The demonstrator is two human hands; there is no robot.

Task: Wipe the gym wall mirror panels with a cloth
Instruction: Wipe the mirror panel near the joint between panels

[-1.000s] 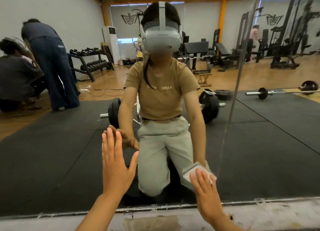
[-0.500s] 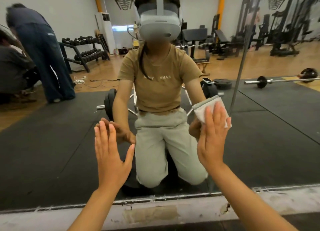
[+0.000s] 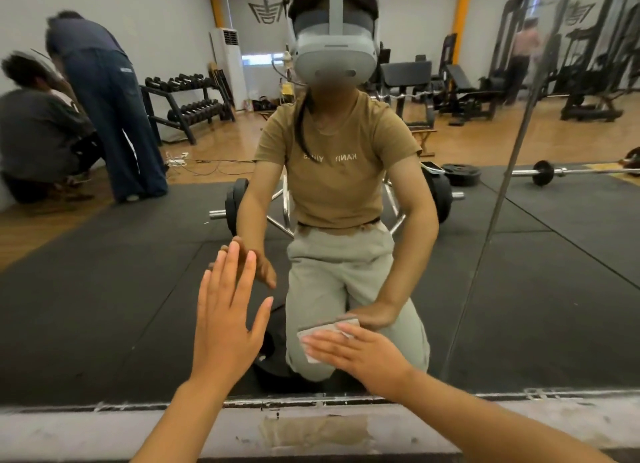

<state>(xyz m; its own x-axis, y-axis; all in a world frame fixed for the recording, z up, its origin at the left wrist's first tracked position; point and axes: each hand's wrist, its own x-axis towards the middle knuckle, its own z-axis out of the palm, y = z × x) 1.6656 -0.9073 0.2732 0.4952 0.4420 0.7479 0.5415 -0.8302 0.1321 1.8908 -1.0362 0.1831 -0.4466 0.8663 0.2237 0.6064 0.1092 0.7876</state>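
Observation:
The wall mirror panel (image 3: 104, 306) fills the view and shows my kneeling reflection. My left hand (image 3: 227, 318) lies flat against the glass with its fingers straight and pointing up. My right hand (image 3: 358, 353) presses a folded white cloth (image 3: 317, 334) against the lower glass, its fingers straight and pointing left. Most of the cloth is hidden under that hand; only its left and upper edge shows. A vertical seam (image 3: 498, 199) divides this panel from the panel on the right.
A pale, scuffed ledge (image 3: 104, 431) runs along the mirror's bottom edge. Reflected in the glass are a barbell (image 3: 440, 195), a dumbbell rack (image 3: 187, 105), gym machines (image 3: 588, 64), and two persons (image 3: 104, 116) at the left.
My right hand has swept the cloth from high near the seam down and left to low on the glass, now pointing sideways. My left hand stayed flat on the mirror.

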